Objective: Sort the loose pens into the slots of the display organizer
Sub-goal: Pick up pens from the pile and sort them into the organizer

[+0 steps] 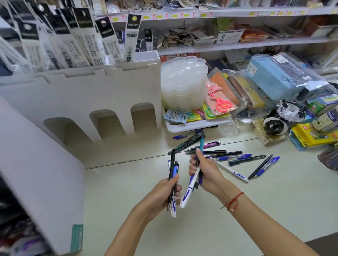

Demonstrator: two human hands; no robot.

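The left hand grips a bundle of upright pens, fingers curled round a black barrel, a blue one and a white-and-blue one, while the right hand, just beside it, grips a second bundle that includes a teal pen projecting above the thumb and a white-and-blue pen pointing down toward the left hand. The remaining loose pens lie scattered on the counter beyond and to the right of the right hand. The white display organizer, with three arched openings, stands beyond and to the left of the left hand; a stack of clear plastic palettes stands beyond both hands.
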